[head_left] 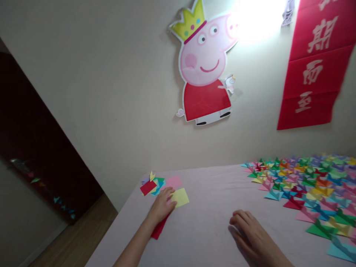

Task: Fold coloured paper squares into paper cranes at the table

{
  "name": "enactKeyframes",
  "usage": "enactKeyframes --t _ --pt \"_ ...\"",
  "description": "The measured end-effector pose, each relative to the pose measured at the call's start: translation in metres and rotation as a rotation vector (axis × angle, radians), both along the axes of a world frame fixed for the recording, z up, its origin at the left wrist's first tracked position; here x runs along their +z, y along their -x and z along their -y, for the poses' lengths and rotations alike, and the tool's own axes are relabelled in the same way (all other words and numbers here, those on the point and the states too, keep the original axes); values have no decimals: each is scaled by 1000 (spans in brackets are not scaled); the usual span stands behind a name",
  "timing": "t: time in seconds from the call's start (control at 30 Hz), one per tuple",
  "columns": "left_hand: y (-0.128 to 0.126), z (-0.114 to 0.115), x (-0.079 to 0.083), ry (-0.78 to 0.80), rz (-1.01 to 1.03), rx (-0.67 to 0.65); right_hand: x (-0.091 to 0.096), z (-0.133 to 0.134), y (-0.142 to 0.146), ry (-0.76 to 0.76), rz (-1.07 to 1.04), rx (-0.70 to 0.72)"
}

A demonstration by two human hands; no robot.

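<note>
At the table's left side my left hand (162, 204) is closed at the left edge of a yellow paper sheet (180, 197), thumb below and fingers above. A red paper piece (158, 229) shows under its wrist side. Just beyond lie a pink sheet (174, 181) and a small pile with a red paper rectangle (148, 188), blue-green pieces (159, 184) and a folded yellow piece (151, 175). My right hand (247, 233) hovers or rests over the table's middle, fingers loosely bent, thumb apart, with nothing visible in it.
Many folded paper birds (314, 185) in several colours stand in rows on the right of the pale pink tabletop (205, 222). Behind it, the wall carries a cartoon pig cutout (207, 98) and a red banner (306, 115). A dark door (39, 133) is at left.
</note>
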State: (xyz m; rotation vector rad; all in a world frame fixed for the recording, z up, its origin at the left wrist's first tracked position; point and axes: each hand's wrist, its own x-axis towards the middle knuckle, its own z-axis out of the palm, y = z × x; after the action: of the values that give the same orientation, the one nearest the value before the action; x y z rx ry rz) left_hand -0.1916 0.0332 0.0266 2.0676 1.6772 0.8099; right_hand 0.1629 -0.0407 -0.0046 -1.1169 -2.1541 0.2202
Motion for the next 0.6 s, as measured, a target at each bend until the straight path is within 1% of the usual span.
enactKeyframes --t 0.1,0.2,0.27,0.4,0.5,0.6 --pt "9 8 -7 37 -71 -43 4 1 1 55 -30 1" --pt "9 13 -15 61 -182 -53 8 2 1 95 -60 -8" --pt "7 12 -18 55 -268 -41 10 3 1 111 -67 -9" --pt "4 10 -16 36 -313 -29 10 3 -1 120 -68 -8" --pt "0 10 -12 20 -316 -26 5 1 -3 115 -66 1" --pt "-5 13 -12 -2 -301 -14 0 -1 -4 128 -58 17"
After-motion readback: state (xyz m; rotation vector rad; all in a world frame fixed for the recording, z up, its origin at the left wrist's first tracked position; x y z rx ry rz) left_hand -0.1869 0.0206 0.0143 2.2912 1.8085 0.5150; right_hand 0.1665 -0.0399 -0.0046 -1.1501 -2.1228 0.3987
